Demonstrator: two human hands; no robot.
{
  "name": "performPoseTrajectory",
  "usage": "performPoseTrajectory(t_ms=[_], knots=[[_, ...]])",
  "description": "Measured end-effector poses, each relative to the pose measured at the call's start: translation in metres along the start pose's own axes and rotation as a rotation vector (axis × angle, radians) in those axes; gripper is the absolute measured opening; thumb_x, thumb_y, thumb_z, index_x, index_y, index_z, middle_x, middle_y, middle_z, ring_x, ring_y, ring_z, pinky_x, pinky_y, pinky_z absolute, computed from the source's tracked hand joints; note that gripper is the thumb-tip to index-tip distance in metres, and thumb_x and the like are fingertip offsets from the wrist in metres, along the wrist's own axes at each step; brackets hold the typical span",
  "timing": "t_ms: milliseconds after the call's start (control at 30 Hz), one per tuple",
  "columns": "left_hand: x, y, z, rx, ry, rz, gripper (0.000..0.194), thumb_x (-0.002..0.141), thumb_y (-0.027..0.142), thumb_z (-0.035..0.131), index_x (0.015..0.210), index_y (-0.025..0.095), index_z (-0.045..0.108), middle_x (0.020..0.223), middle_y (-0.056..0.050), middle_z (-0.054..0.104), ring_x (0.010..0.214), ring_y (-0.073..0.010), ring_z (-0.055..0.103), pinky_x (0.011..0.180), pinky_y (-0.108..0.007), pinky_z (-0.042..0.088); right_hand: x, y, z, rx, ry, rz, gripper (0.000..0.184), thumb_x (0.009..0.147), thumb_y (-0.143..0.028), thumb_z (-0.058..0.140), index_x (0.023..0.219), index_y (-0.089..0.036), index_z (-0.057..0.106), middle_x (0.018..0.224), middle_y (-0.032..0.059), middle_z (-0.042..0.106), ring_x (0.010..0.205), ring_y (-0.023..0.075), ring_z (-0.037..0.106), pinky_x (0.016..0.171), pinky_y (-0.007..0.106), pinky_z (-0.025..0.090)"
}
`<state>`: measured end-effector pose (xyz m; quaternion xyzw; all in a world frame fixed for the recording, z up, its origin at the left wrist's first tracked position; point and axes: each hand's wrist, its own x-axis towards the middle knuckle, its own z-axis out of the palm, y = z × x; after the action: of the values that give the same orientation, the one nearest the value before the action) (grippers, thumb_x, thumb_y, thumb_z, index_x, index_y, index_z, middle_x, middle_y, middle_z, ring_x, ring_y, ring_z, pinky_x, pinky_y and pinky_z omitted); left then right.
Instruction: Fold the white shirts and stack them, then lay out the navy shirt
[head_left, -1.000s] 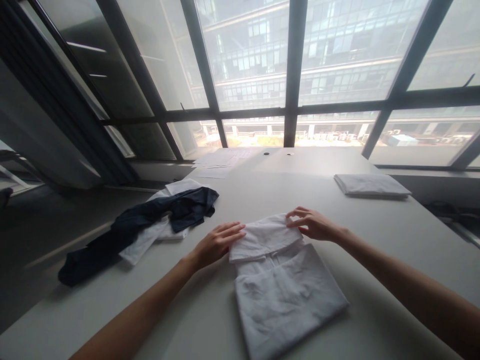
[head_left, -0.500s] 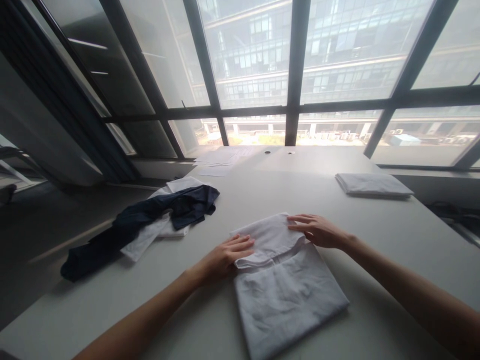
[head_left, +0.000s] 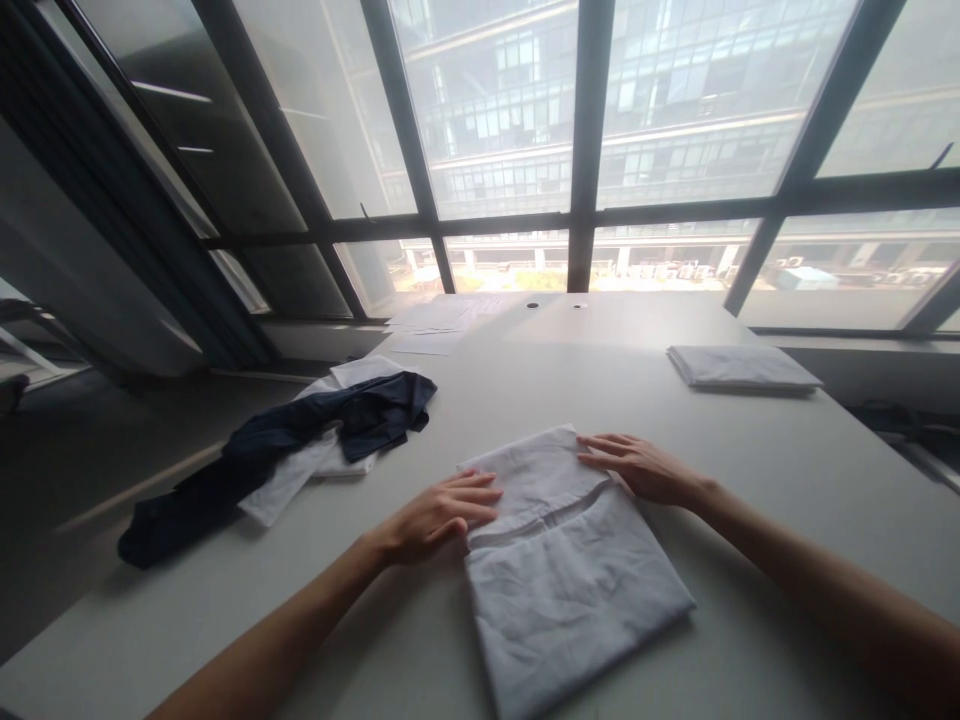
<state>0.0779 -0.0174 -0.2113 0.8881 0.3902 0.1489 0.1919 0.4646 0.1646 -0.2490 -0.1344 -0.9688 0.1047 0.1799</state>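
A folded white garment (head_left: 566, 570) lies on the pale table (head_left: 525, 380) in front of me, its far flap folded over toward me. My left hand (head_left: 439, 515) rests flat on the flap's left edge, fingers stretched out. My right hand (head_left: 641, 467) lies flat on the flap's right corner, fingers spread. Neither hand grips anything.
A dark blue garment (head_left: 300, 435) lies crumpled over white cloth (head_left: 289, 485) at the table's left. A folded white stack (head_left: 739, 367) sits at the far right. Sheets of paper (head_left: 439, 325) lie by the big windows (head_left: 585, 130). The table's left edge drops to the floor.
Both hands have lowered the garment's far flap down and toward me. The flap now lies flatter, and the hands have flattened onto it.
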Motion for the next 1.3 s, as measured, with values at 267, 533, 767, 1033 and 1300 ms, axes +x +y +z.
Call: performPoseTrajectory(t_ms=[267, 533, 767, 1033, 1300], knots=[[0.063, 0.01, 0.008, 0.16, 0.378, -0.23, 0.039, 0.105, 0.032, 0.045, 0.14, 0.02, 0.061, 0.146, -0.009, 0.059, 0.141, -0.0246, 0.049, 0.12, -0.047, 0.038, 0.067, -0.003, 0.0, 0.126, 0.258, 0.185, 0.044, 0.102, -0.022, 0.041, 0.141, -0.025, 0.061, 0.144, 0.0109, 0.06, 0.134, 0.0255, 0.055, 0.111, 0.049, 0.047], [0.07, -0.007, 0.049, 0.429, 0.153, -0.332, 0.065, 0.105, 0.055, 0.039, 0.158, 0.019, 0.037, 0.164, -0.013, 0.033, 0.154, -0.0336, 0.023, 0.124, -0.054, 0.022, 0.085, -0.022, 0.043, 0.011, -0.114, 0.32, 0.064, 0.105, -0.055, 0.035, 0.16, -0.022, 0.034, 0.166, 0.0137, 0.029, 0.154, 0.033, 0.022, 0.121, 0.064, 0.018], [0.069, -0.007, 0.052, 0.458, 0.139, -0.366, 0.066, 0.105, 0.06, 0.033, 0.158, 0.021, 0.038, 0.165, -0.011, 0.032, 0.153, -0.0317, 0.025, 0.124, -0.05, 0.019, 0.073, -0.005, 0.046, -0.058, -0.108, 0.416, 0.073, 0.102, -0.064, 0.03, 0.162, -0.022, 0.026, 0.166, 0.0156, 0.025, 0.155, 0.0343, 0.019, 0.119, 0.071, 0.007], [0.07, -0.013, 0.054, 0.449, 0.188, -0.34, 0.063, 0.105, 0.059, 0.034, 0.157, 0.024, 0.039, 0.163, -0.011, 0.036, 0.151, -0.03, 0.032, 0.123, -0.05, 0.02, 0.069, 0.006, 0.027, 0.102, 0.208, 0.561, 0.063, 0.107, -0.054, 0.019, 0.157, -0.021, 0.039, 0.161, 0.0151, 0.04, 0.151, 0.027, 0.032, 0.122, 0.057, 0.023], [0.071, -0.008, 0.055, 0.427, 0.154, -0.37, 0.065, 0.104, 0.059, 0.036, 0.158, 0.023, 0.038, 0.165, -0.011, 0.032, 0.153, -0.032, 0.027, 0.123, -0.053, 0.02, 0.063, -0.024, 0.028, 0.105, -0.188, 0.206, 0.06, 0.105, -0.054, 0.04, 0.16, -0.034, 0.03, 0.169, 0.0081, 0.018, 0.157, 0.0302, 0.01, 0.122, 0.064, 0.009]])
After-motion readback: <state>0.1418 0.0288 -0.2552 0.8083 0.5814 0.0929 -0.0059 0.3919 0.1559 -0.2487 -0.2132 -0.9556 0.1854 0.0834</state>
